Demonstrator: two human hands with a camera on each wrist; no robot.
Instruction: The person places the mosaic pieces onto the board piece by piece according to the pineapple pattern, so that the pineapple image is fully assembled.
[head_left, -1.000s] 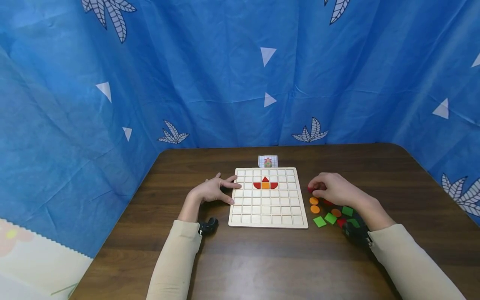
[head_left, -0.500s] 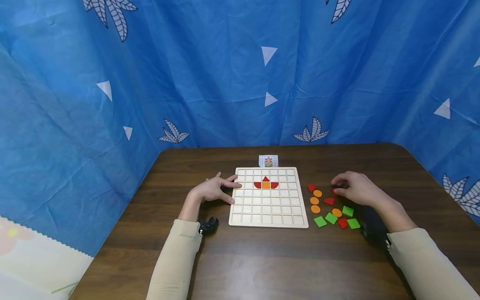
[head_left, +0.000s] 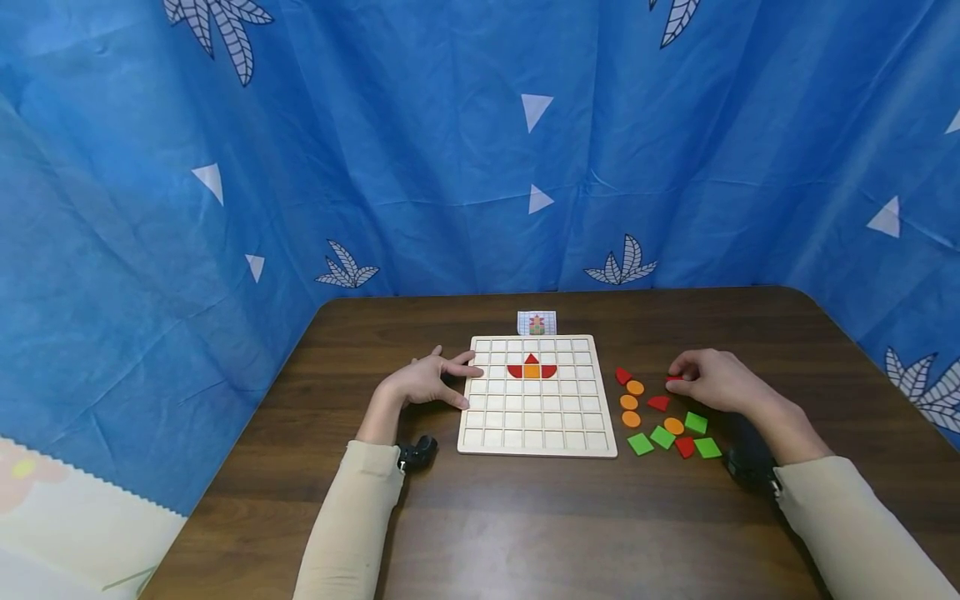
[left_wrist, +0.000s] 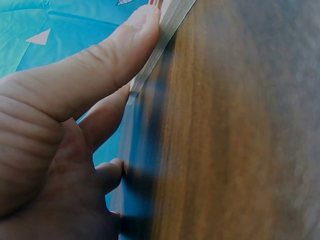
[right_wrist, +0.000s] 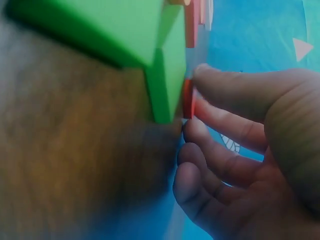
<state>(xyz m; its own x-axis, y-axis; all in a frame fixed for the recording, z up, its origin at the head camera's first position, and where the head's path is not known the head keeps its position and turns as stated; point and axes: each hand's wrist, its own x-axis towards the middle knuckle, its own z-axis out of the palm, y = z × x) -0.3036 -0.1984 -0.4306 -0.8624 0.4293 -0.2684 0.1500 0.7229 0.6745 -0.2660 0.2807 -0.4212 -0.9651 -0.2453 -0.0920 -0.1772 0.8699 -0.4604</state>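
Left hand, fingers wide, is touching left edge of board. Orange square is sitting among red pieces on board. Orange circles and green squares are lying on table. Right hand is pinching another red piece near them.

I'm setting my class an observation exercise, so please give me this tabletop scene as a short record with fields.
Surface: dark brown wood-grain table
Centre: pale square wooden board with a grid
Placed: red triangle above an orange square, two red curved-edged pieces flanking the square
Loose, right of board: four orange discs, four green squares, three flat red pieces
Left grip: fingers spread, touching the board's left edge
Right grip: pinching another red piece, shape hidden
Far edge: small printed card
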